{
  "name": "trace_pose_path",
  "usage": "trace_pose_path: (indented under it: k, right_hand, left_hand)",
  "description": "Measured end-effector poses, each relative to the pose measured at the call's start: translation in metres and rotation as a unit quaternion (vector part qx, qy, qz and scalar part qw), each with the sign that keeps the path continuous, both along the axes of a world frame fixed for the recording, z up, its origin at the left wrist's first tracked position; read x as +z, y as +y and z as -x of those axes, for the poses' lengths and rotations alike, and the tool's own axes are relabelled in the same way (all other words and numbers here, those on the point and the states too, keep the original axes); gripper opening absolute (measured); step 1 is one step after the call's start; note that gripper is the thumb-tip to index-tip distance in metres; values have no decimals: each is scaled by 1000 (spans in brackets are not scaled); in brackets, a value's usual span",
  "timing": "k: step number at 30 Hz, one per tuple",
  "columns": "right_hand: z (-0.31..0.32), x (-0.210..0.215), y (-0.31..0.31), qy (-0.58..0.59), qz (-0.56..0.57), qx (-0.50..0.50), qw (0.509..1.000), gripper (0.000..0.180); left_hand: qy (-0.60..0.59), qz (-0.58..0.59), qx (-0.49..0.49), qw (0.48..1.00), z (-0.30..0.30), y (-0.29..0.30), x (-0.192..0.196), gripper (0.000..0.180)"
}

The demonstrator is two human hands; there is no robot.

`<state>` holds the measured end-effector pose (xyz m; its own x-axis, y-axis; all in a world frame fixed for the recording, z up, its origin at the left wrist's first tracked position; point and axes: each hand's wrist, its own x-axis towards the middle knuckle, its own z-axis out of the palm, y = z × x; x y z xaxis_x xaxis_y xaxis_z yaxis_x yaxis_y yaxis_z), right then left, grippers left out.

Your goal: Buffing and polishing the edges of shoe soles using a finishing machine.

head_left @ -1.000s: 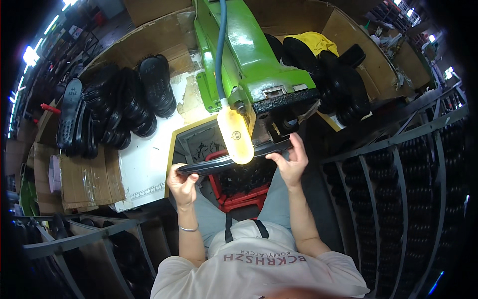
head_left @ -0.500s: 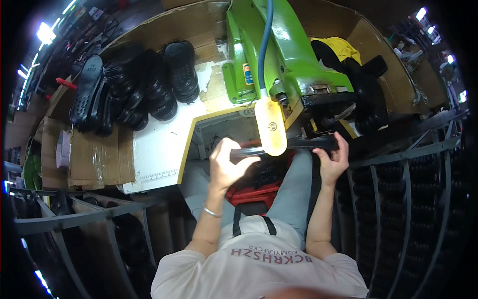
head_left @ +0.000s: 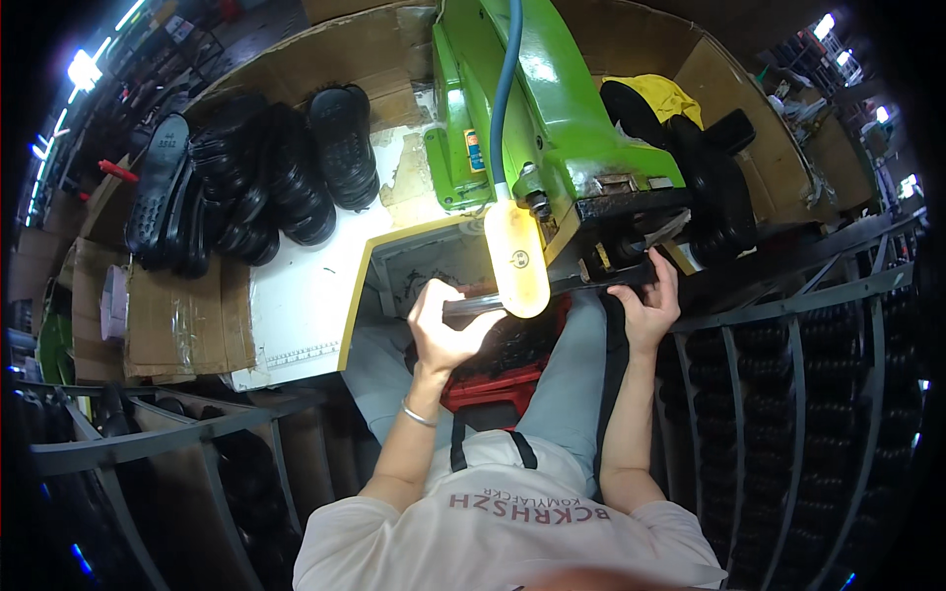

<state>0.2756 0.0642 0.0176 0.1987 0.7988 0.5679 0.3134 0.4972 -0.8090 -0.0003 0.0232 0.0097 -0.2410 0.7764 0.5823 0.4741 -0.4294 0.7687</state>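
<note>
A black shoe sole (head_left: 471, 306) is stretched level between my two hands, seen nearly edge-on. My left hand (head_left: 445, 330) pinches its left end between thumb and fingers. On the other end, my right hand (head_left: 650, 303) has its thumb below and fingers over the far side. A yellow paddle-shaped lamp (head_left: 516, 261) on a blue-grey flexible neck hangs above the sole and hides its middle. Just beyond the right end is the dark working head (head_left: 631, 222) of a green machine (head_left: 572, 118), and the sole's right part lies close under it; contact cannot be made out.
Stacks of black soles (head_left: 340, 148) stand on the white table (head_left: 296, 305) at the left. More dark soles and a yellow cloth (head_left: 665, 97) lie right of the machine. Cardboard walls surround the table. Metal racks (head_left: 749, 315) flank me; a red crate (head_left: 493, 384) sits below.
The right end of the sole has risen a little toward the machine head, so the sole now tilts. Both hands keep their hold. The whole view has shifted slightly.
</note>
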Motion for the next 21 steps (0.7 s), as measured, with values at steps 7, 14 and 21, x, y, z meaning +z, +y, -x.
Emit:
trace_pose_path:
  k: [7,14,21]
  right_hand:
    - [45,-19,-11,10,-25,3,1000,69]
    - [87,-19,-18,-83,-81,34,993,63]
    - [87,-19,-16,-143,-132,26,980,57]
  left_hand:
    - [-57,113,-18,992,50,-34,-14,40]
    - [-143,128,-53,980,94,-53,-67,44]
    - [166,100,-35,980,3,-15,-29,42]
